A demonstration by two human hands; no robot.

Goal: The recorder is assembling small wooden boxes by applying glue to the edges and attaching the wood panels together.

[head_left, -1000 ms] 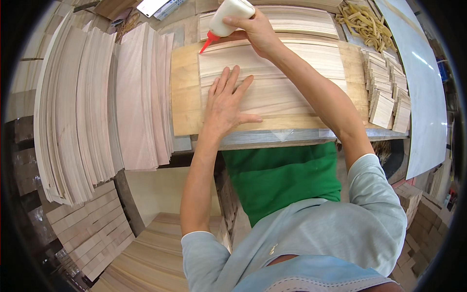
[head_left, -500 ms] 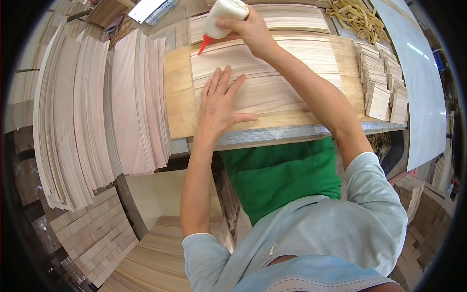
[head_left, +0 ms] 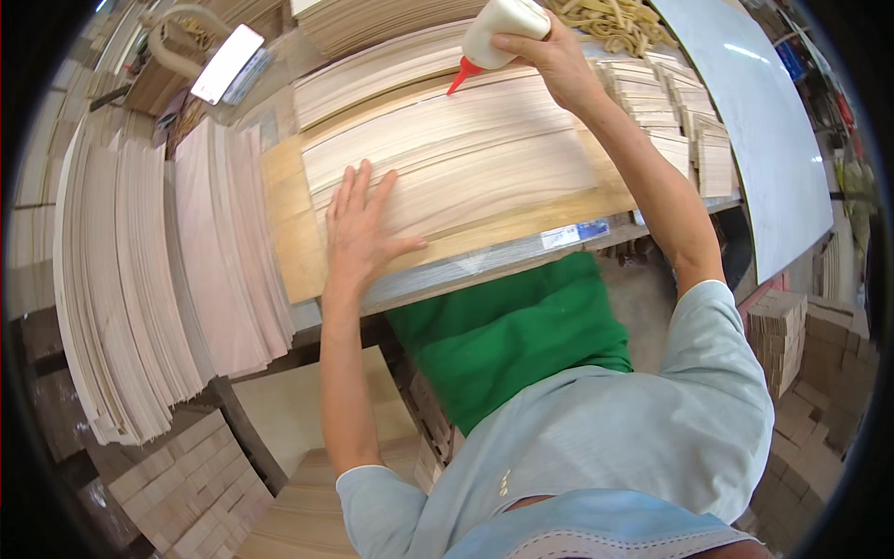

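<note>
The right hand [head_left: 554,61] is gripping a white glue bottle [head_left: 498,28] at the top of the frame, tilting its red nozzle down onto the upper edge of the veneer sheets [head_left: 456,163]. Compared with half a second ago, the nozzle is sitting further right along that edge. The left hand [head_left: 358,233] is staying flat, fingers spread wide, pressing the lower left of the sheets on the board [head_left: 289,224] lying on the counter [head_left: 466,270]. Stacks of wood strips [head_left: 140,279] are lying at the left.
</note>
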